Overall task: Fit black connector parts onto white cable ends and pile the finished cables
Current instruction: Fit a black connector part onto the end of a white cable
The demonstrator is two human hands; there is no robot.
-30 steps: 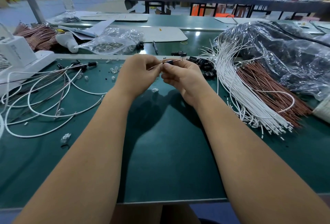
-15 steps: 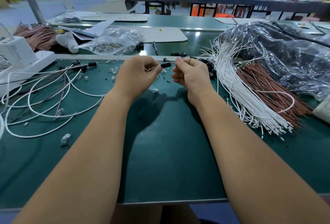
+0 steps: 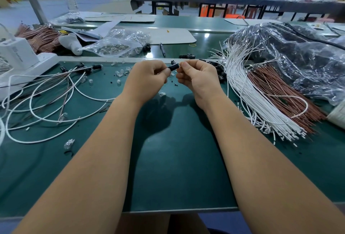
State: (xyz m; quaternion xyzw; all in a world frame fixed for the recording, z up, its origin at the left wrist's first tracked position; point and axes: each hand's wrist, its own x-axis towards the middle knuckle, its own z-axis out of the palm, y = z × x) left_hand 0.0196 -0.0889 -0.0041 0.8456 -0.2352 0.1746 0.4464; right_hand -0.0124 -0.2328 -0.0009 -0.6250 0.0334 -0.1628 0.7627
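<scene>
Both hands are up over the green work mat (image 3: 168, 159), mid-table, w/ the small black cylindrical plastic connector (image 3: 173, 67) held between them. Left hand (image 3: 147, 78) has fingers curled, thumb & forefinger pinching the connector's left end; right hand (image 3: 197, 77) is curled too, fingertips pinched on something thin at the connector's right end, prob. a wire end or pin, too small to tell for sure. Connector's long axis runs roughly left-right, slightly tilted up toward the right, so the mating end faces the right hand's fingertips, just beside them, near touching. Judging by that, the fit is a push along that axis, right hand feeding in, left hand bracing; both about equally near. Which cable is being fitted can't be traced; it's hidden behind the hands. Supply: thick bundle of straight white cables (image 3: 248, 95) lies right of the right hand, w/ a bundle of copper-brown wires (image 3: 280, 88) against it, partly under a crinkled dark plastic bag (image 3: 298, 56). Loose black connectors (image 3: 221, 73) sit between right hand & white bundle. Finished pile (image 3: 46, 93), looped white cables w/ black ends, lies left, well apart from the hands. Clear zip bag (image 3: 115, 45) behind holds small clear parts; a few of the same are scattered on the mat.
</scene>
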